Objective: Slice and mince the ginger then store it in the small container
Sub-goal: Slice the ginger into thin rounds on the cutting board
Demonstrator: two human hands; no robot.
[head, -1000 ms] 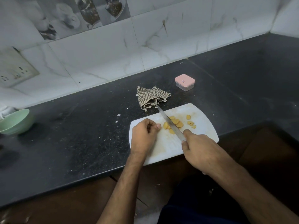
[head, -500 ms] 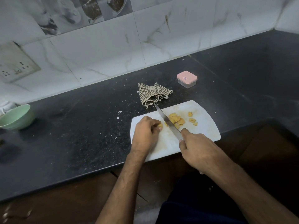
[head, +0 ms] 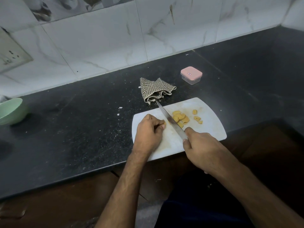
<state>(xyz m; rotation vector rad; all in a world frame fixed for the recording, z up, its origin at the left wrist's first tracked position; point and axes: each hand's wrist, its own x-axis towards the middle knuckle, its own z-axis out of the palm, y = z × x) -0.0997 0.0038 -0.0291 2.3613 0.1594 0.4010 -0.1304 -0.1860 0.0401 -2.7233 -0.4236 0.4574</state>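
I see a white plastic cutting board (head: pixel 209 129) with round corners lying at the near edge of a black speckled stone counter (head: pixel 74 137). My left hand (head: pixel 148 133) rests on the left part of the board. Its fingers are curled in tight, and the tips pinch a tiny bit of yellow ginger (head: pixel 164 123) that I can hardly see. My right hand (head: pixel 201 149) is near the front of the board, wrapped all the way round the handle of a long silver kitchen knife (head: pixel 171 121). The handle is hidden inside my fist. The blade goes from my right hand up and to the left, and its tip points at the far left corner of the board. The blade lies right beside my left fingertips, on their right side.

A small heap of yellow ginger slices (head: pixel 180 118) sits just to the right of the blade, in the middle of the board. A few more small yellow pieces (head: pixel 197 117) lie a bit further right, apart from the heap.

Just past the far edge of the board is a crumpled brown and white checked cloth (head: pixel 154 89). Further back and to the right stands a small clear square container with a pink lid (head: pixel 191 75), and the lid is on. Far to the left sits a pale green bowl (head: pixel 10 111).
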